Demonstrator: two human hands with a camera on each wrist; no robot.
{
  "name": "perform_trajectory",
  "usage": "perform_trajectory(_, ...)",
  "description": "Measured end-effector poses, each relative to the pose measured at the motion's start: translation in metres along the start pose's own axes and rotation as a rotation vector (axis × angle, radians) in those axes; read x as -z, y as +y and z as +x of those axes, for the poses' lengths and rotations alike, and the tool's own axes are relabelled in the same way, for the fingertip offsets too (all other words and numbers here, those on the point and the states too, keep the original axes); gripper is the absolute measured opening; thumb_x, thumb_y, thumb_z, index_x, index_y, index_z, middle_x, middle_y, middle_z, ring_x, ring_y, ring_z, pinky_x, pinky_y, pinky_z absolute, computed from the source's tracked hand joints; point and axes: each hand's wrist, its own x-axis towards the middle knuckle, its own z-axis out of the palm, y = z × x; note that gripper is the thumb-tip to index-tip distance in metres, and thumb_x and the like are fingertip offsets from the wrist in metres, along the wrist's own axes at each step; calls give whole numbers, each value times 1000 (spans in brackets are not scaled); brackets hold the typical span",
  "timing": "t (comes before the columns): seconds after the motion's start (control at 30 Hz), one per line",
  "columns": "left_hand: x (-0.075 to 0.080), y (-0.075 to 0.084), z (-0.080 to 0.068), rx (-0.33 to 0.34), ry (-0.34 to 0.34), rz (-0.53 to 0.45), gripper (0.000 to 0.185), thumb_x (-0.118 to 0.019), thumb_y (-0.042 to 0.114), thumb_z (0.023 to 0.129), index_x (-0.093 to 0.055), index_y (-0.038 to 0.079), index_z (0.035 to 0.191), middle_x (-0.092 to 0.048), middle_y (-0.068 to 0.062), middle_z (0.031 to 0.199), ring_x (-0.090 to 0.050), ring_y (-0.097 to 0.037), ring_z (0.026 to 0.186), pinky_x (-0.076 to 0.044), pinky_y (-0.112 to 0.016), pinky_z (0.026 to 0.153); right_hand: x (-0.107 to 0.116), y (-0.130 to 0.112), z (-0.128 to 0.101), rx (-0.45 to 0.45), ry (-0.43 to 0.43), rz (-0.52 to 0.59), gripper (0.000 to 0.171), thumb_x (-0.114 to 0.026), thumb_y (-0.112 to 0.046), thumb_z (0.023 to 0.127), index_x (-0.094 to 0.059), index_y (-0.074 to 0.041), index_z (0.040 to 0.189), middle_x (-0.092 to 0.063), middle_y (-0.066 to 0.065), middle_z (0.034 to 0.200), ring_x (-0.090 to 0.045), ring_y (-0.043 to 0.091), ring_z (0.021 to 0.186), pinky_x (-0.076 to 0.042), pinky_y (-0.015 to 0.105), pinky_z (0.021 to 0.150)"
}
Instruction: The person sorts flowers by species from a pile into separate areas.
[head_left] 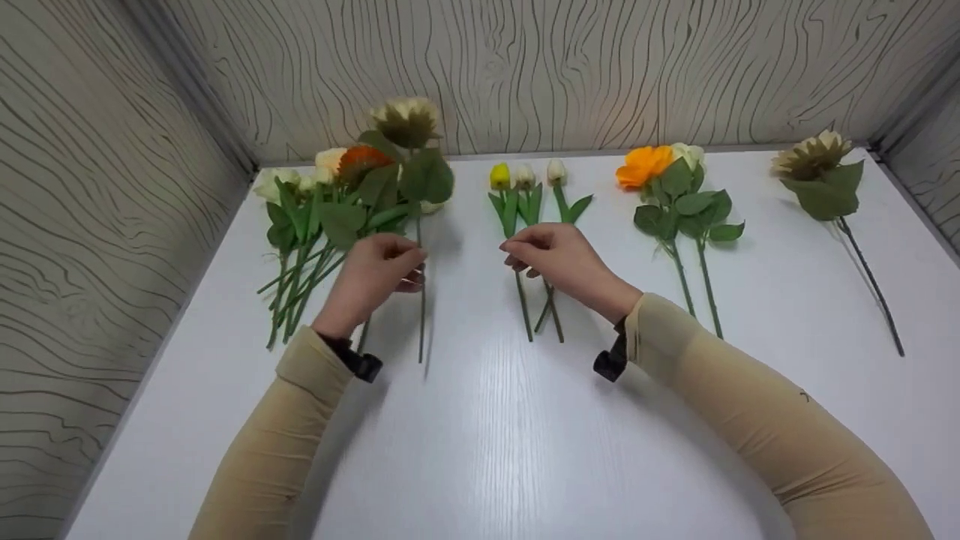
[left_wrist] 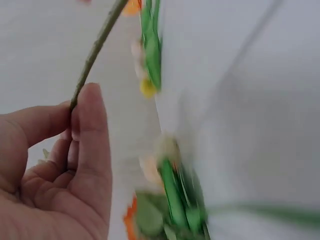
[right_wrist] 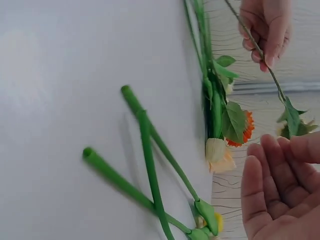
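My left hand (head_left: 401, 268) pinches the thin stem (head_left: 421, 315) of a cream sunflower-like flower (head_left: 405, 120) and holds it raised, the head up near the back wall. In the blurred left wrist view the stem (left_wrist: 95, 50) runs between thumb and fingers of that hand (left_wrist: 75, 130). My right hand (head_left: 523, 251) hovers over three tulips (head_left: 524, 177), one yellow and two white, that lie on the white table (head_left: 480, 450). The right wrist view shows this hand (right_wrist: 280, 185) with fingers relaxed and nothing in it, above the crossed tulip stems (right_wrist: 150, 165).
A bunch of flowers with green leaves (head_left: 315, 225) lies at the left, just beyond my left hand. Right of the tulips lie an orange flower with a white one (head_left: 652, 169), and a lone cream flower (head_left: 814, 154) at far right. Patterned walls enclose the table.
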Motion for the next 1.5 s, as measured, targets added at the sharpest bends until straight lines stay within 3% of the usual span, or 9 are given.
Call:
perform_trajectory(0.2,-68,23,8,-92,-102,-88,18,-68,20,101,-69,5,110,-68,-17,101,-71,-27,85,-61,-36,75,9,1,3,-60,36,290,36,-69,-34,100,-73,-5,120,-69,18,116,-64,32,109,-54,36,92)
perform_trajectory(0.33,-95,30,8,-110,-170,-113,16,-68,19,101,-68,4,109,-67,-14,99,-71,-25,84,-61,-35,75,14,2,3,-109,66,439,45,-73,-35,97,-69,2,124,-70,14,112,-61,31,110,-50,36,92)
perform_trajectory(0.67,-114,23,9,-83,-234,-151,15,-69,16,100,-68,4,110,-67,-12,101,-70,-23,84,-61,-35,76,25,9,0,-160,103,480,37,-76,-26,96,-68,0,121,-71,7,103,-62,25,102,-46,40,94)
perform_trajectory(0.87,-129,14,-2,-83,-310,-147,17,-71,14,98,-69,3,111,-70,-12,102,-71,-22,83,-61,-35,74,40,10,2,-167,195,589,36,-75,-22,97,-67,3,120,-67,11,102,-59,25,94,-48,31,83)
perform_trajectory(1.0,-140,12,-8,-83,-333,-132,20,-72,12,97,-68,1,113,-69,-8,98,-70,-20,81,-61,-34,72,49,12,0,-169,228,616,40,-73,-21,98,-63,6,126,-66,14,107,-59,24,92,-49,27,76)
perform_trajectory(1.17,-150,17,-10,-108,-326,-102,22,-71,11,97,-66,0,115,-68,-5,96,-71,-19,81,-61,-33,71,56,11,-7,-150,216,599,47,-75,-18,96,-58,8,132,-64,16,114,-61,25,94,-53,28,81)
perform_trajectory(1.23,-155,20,-11,-136,-326,-55,25,-71,14,98,-66,2,119,-68,-3,97,-71,-18,81,-60,-32,71,62,10,-10,-138,220,581,45,-76,-17,95,-60,7,130,-63,16,115,-62,25,94,-55,28,82)
perform_trajectory(1.3,-161,22,-13,-206,-324,63,31,-70,19,99,-65,5,126,-69,-1,101,-70,-14,86,-59,-29,75,72,10,-13,-131,233,553,43,-76,-17,95,-62,5,128,-63,15,116,-62,23,94,-55,27,83)
perform_trajectory(1.5,-181,27,-24,-625,-283,702,56,-62,40,103,-50,14,151,-60,-2,137,-57,-13,124,-47,-26,102,125,13,-30,-169,312,350,47,-76,-27,95,-60,-1,131,-62,11,120,-61,21,100,-55,25,84)
